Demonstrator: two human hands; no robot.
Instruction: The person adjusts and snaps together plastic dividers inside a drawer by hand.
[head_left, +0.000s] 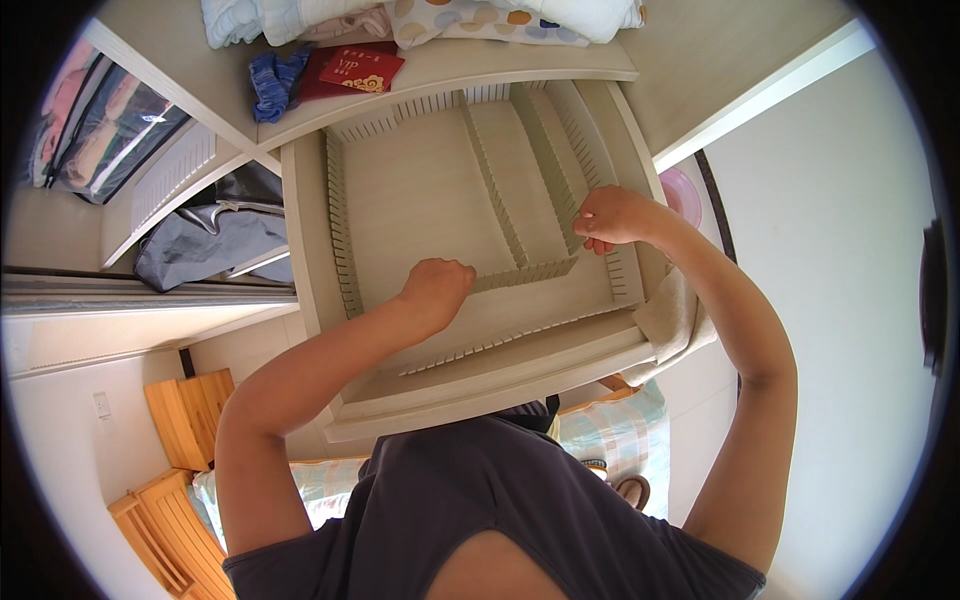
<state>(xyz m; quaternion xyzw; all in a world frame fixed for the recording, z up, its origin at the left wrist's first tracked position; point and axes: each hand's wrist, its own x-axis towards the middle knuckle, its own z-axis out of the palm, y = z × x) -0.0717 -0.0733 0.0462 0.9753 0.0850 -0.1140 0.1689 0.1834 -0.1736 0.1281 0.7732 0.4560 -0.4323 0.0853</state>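
Note:
A pulled-out, light wood-toned drawer (420, 180) lies before me, with slotted strips along its inner walls. Two long notched dividers, a left one (490, 180) and a right one (545, 160), run from the back toward the front. A shorter cross divider (525, 272) meets their near ends. My left hand (437, 295) is closed around the cross divider's left end. The fingers of my right hand (610, 217) are curled in a pinch by the near end of the right long divider, where it meets the cross divider; the exact contact is partly hidden.
A beige cloth (670, 315) hangs over the drawer's front right corner. Behind, a shelf holds red cards (360, 68), a blue cloth item (275, 85) and folded bedding (480, 22). Grey bags (215, 240) fill a left compartment. A pink basin (681, 195) stands at right.

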